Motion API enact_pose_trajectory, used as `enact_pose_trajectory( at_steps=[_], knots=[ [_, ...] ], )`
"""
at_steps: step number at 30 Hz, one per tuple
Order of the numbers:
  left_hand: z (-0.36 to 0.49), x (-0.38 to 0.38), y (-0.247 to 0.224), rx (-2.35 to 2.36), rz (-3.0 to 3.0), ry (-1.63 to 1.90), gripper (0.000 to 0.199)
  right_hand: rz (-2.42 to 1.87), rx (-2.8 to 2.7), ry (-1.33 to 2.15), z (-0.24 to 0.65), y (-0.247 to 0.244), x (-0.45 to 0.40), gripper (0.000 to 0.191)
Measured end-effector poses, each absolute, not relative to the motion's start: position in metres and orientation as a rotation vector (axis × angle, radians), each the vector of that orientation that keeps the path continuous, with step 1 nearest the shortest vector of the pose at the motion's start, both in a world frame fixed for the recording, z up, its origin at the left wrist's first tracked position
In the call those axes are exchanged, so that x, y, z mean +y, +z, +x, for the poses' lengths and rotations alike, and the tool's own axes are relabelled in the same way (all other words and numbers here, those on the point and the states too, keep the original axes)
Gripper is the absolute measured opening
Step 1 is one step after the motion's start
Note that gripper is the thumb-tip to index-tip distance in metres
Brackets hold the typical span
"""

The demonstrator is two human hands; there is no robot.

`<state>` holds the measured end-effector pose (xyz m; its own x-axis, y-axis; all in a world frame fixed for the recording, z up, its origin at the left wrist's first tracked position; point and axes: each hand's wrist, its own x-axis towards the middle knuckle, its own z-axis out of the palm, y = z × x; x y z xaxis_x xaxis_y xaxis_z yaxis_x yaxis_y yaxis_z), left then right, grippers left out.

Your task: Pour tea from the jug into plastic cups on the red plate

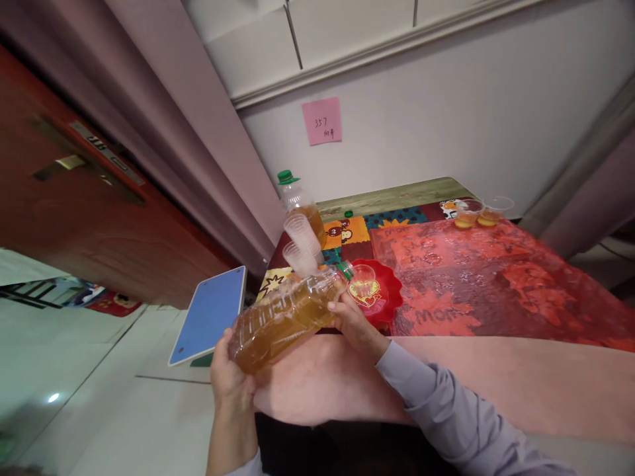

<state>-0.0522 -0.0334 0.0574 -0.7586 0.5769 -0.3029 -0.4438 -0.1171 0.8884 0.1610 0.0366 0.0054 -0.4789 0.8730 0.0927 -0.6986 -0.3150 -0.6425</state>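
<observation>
A large clear plastic bottle (282, 324) of amber liquid lies tilted almost on its side between both hands, its green-ringed mouth pointing right. My left hand (231, 367) is wrapped round its base. Near the neck, my right hand (350, 314) grips it from below and the right. Just beyond the mouth, a clear plastic cup (363, 281) stands in a red scalloped plate (394, 297). Whether liquid is flowing from the mouth, I cannot tell. Behind the bottle are stacks of clear plastic cups (302, 241).
A second bottle (295, 198) with a green cap stands at the back left. A loose green cap (348, 213) lies nearby. Two cups (469, 215) holding a little amber liquid stand at the far right. A blue board (211, 314) is left of the table (446, 291).
</observation>
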Motion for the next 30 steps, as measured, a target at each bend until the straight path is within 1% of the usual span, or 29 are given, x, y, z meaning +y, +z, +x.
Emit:
enact_pose_trajectory(
  at_steps=[9, 14, 21, 26, 30],
  knots=[
    [-0.048, -0.031, 0.063, 1.509, 0.227, 1.955, 0.02, -0.329, -0.748, 1.945, 0.16, 0.003, 0.04, 0.08],
    [-0.042, -0.03, 0.07, 1.509, 0.154, 1.96, 0.02, -0.337, -0.734, 1.943, 0.16, 0.0, 0.04, 0.076],
    [-0.041, -0.029, 0.072, 1.538, 0.193, 1.949, 0.019, -0.342, -0.711, 1.956, 0.162, 0.005, 0.04, 0.072],
    [-0.035, -0.028, 0.078, 1.539, 0.161, 1.976, 0.016, -0.359, -0.701, 1.947, 0.163, 0.009, 0.04, 0.074],
    [-0.035, -0.028, 0.079, 1.521, 0.187, 1.964, 0.017, -0.371, -0.698, 1.944, 0.163, 0.009, 0.04, 0.072]
  ],
)
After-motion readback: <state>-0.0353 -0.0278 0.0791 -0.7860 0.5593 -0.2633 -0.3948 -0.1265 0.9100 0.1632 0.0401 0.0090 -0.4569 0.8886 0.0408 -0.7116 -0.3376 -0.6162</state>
